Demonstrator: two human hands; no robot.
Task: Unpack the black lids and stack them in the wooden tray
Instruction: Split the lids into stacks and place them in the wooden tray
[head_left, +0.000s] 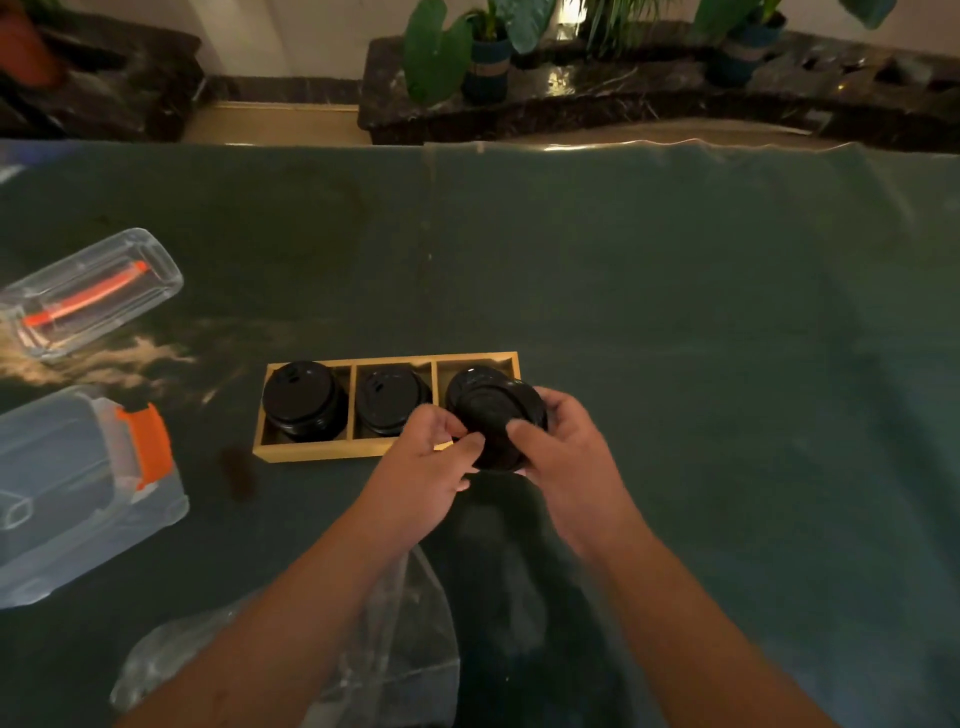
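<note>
A wooden tray (306, 453) with three compartments lies on the dark green table. A stack of black lids (304, 397) fills its left compartment and another black lid stack (387, 402) sits in the middle one. Over the right compartment and the tray's front edge, my left hand (423, 470) and my right hand (563, 457) both grip a tilted bunch of black lids (493, 415). More black lids show just behind it in the right compartment. An empty clear plastic bag (395, 644) lies crumpled under my left forearm.
Two clear plastic boxes with orange parts lie at the left: a smaller clear box (91, 291) farther back and a larger clear box (78, 493) nearer. Beyond the table's far edge (571, 148) stand potted plants on a dark stone ledge.
</note>
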